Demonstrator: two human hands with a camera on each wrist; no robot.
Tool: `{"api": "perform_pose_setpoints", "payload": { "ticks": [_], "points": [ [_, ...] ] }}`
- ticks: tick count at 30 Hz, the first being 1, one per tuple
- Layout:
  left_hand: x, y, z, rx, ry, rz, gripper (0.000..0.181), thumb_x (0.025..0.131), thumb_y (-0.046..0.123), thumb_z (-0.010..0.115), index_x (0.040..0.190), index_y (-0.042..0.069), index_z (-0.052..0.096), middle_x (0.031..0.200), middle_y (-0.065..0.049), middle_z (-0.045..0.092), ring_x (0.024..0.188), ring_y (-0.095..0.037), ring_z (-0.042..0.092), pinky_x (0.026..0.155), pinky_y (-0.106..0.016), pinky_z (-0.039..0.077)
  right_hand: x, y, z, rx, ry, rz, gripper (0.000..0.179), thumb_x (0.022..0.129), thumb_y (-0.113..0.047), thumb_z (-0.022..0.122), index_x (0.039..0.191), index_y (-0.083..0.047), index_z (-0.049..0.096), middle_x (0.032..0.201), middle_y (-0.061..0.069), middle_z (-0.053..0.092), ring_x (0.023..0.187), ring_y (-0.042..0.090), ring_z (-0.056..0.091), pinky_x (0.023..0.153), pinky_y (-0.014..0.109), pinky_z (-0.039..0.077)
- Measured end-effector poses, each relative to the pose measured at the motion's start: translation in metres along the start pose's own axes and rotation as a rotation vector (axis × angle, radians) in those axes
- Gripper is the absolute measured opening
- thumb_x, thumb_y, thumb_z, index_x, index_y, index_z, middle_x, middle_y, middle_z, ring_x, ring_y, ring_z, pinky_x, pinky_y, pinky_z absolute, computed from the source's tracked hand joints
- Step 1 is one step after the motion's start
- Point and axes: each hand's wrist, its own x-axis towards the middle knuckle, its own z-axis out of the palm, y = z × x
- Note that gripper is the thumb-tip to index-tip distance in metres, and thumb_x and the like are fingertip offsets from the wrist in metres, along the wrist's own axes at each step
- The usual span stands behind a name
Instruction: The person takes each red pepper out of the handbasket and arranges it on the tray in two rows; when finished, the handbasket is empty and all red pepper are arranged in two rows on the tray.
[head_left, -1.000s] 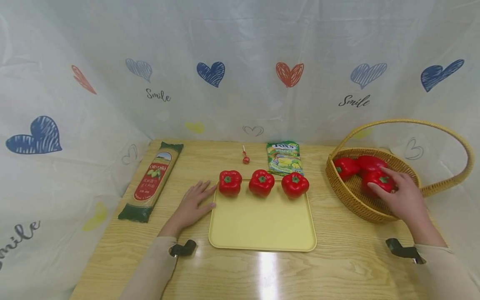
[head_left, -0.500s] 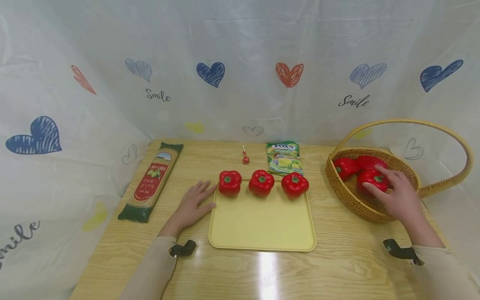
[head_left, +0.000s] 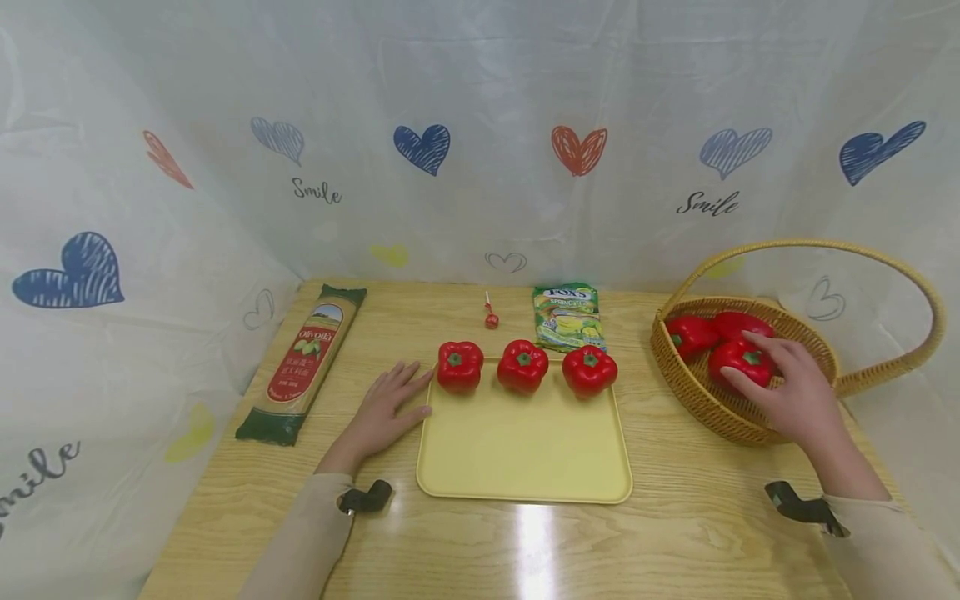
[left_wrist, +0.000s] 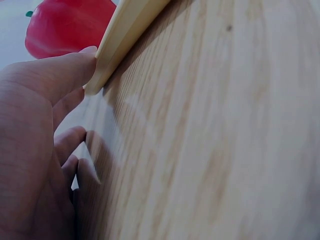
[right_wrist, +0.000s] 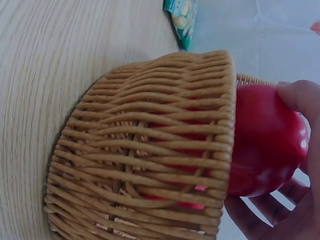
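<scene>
My right hand (head_left: 801, 398) grips a red bell pepper (head_left: 741, 360) inside the wicker basket (head_left: 705, 404). In the right wrist view the thumb and fingers lie round this red bell pepper (right_wrist: 267, 145), which shows above the basket's rim. Two more red things lie behind it in the basket, a bell pepper (head_left: 693, 335) and one partly hidden (head_left: 738, 325). My left hand (head_left: 381, 408) rests on the table with spread fingers, its thumb and fingertips touching the left edge of the yellow tray (head_left: 525, 450). Along the tray's far edge sit three red bell peppers (head_left: 523, 367).
A long pasta packet (head_left: 303, 365) lies left of my left hand. Behind the tray are a lollipop (head_left: 491, 319) and a green candy bag (head_left: 570, 317). The basket's tall handle (head_left: 825, 244) arches over its right side. A white curtain (head_left: 480, 75) stands behind the table.
The right hand and its bell pepper have shifted a little to the left inside the basket. The left hand, the tray and the peppers on it have stayed put.
</scene>
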Motion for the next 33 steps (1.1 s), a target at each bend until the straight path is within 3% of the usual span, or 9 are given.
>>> {"api": "perform_pose_setpoints", "payload": {
  "ticks": [33],
  "points": [
    [-0.001,0.002,-0.002,-0.007,0.001,-0.005,0.061,0.1,0.042,0.063,0.155,0.022,0.046,0.166,-0.011,0.029,0.155,-0.036,0.013,0.125,-0.056,0.003,-0.009,-0.034,-0.007,0.061,0.047,-0.127,0.066,0.089,-0.025,0.079,0.147,-0.008,0.052,0.135,0.029,0.047,0.12,0.052,0.04,0.079,0.077,0.045]
  ]
}}
